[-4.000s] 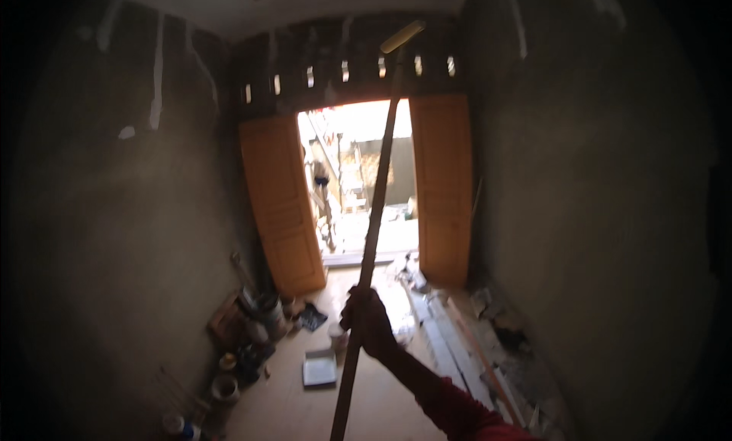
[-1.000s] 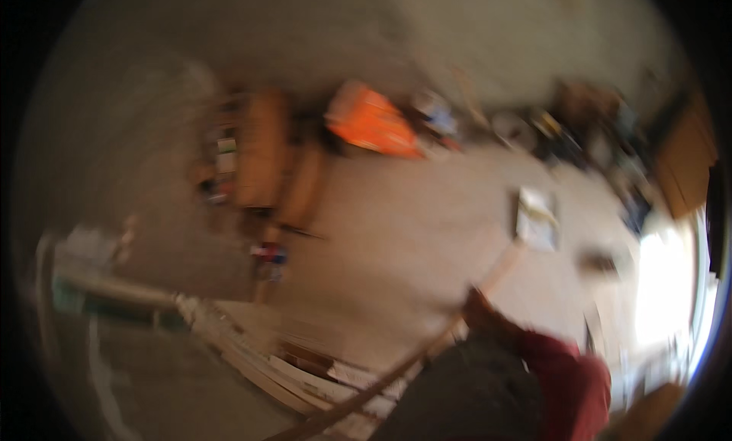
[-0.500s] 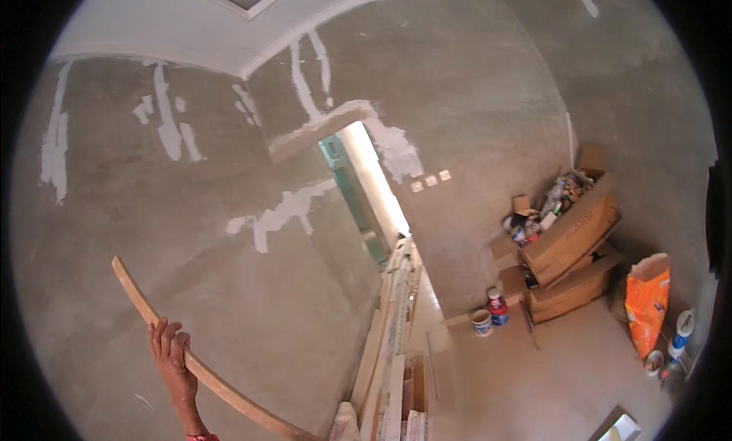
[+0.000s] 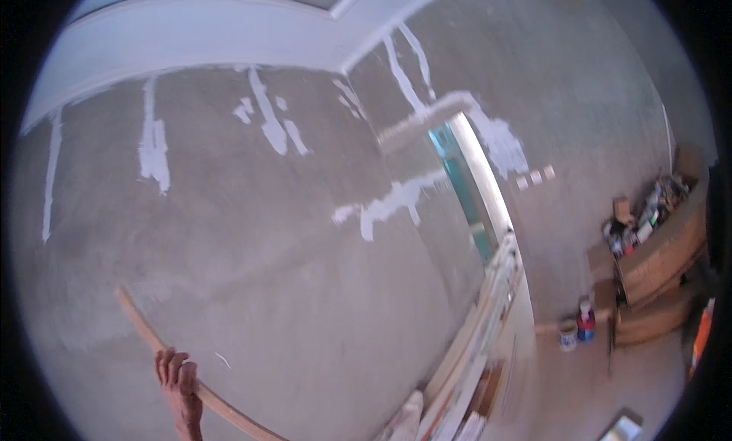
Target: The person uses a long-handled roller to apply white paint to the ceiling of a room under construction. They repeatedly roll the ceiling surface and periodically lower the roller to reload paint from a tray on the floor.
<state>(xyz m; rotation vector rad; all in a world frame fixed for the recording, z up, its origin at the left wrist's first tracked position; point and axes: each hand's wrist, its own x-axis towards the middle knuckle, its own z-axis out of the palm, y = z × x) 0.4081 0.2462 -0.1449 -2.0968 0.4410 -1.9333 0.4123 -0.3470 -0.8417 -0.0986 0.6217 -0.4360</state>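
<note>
Pole (image 4: pixel 226 409) slants at lower left, your left grip (image 4: pixel 180 384) clamped around it; your view has swung from the orange doors to the patched wall (image 4: pixel 267 288), so just one bare end shows.

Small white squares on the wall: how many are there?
3: lower-left square, middle square and upper-right square, in a slanting row right of the doorway. None looks hidden.

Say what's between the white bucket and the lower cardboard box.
In the head view, a red-and-blue bottle stands beside the white bucket, then a thin stick, nearer the lower cardboard box.
</note>
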